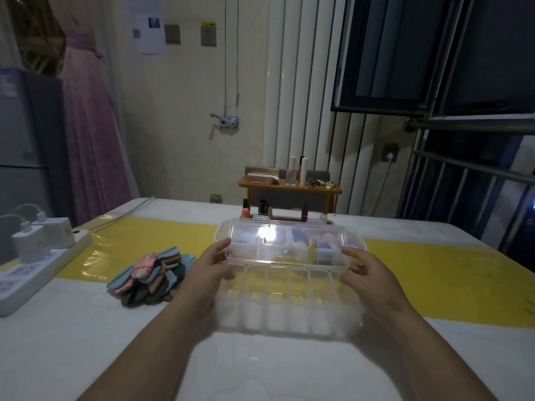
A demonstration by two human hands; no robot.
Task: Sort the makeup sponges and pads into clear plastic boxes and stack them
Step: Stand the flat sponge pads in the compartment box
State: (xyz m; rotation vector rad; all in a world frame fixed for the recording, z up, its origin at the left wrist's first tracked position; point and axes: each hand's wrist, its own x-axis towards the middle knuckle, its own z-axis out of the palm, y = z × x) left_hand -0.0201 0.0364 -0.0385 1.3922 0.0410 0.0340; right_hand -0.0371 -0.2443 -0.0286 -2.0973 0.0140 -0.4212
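Head view: a clear plastic box with rows of small divided compartments (289, 314) sits on the white worktop (86, 342), dead centre and close to the person. Its clear plastic lid (278, 241) stands tilted up off the box's far edge, latch tabs on top.

The left hand (214, 267) grips the lid's left end, thumb on the front face and fingers curled behind. The right hand (367, 273) grips the right end the same way.

Pink and blue sponge shapes (318, 241) show through the lid's right half; I can't tell what they sit in.

A loose pile of flat blue, pink and green makeup pads (150, 277) lies on the worktop just left of the left hand, not touching the box.

A yellow strip (434, 270) runs across the worktop under the box. At the far left edge is a white power strip (17, 285) with white chargers (29, 244) plugged in. A small wooden shelf with cosmetics (289, 189) stands behind the box.
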